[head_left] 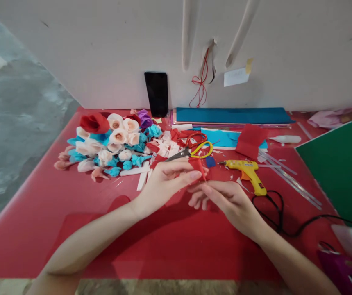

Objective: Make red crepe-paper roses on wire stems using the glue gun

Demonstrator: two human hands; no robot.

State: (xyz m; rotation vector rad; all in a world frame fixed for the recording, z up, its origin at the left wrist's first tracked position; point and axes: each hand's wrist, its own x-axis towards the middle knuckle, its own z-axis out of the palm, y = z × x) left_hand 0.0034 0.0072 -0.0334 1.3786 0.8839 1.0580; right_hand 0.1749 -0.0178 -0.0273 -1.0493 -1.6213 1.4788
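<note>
The left hand [166, 180] pinches a red paper piece [196, 164] between thumb and fingers while the right hand [228, 200] nips its lower tip, so too hard a tug could tear it, or a forward slip brush the glue gun [249, 169] beyond the right hand.

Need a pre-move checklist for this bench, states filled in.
1. Red paper secured: ok, pinched in the left hand.
2. Right hand gripping it too: cannot tell; it reaches the near end, but contact is unclear.
3. Glue gun set down: ok, lying right of the red paper.
4. Glue gun hot: cannot tell.
5. Scissors well clear: arguably not ok, lying just beyond the left hand.
6. Paper flowers clear of both hands: ok, grouped at left.
</note>
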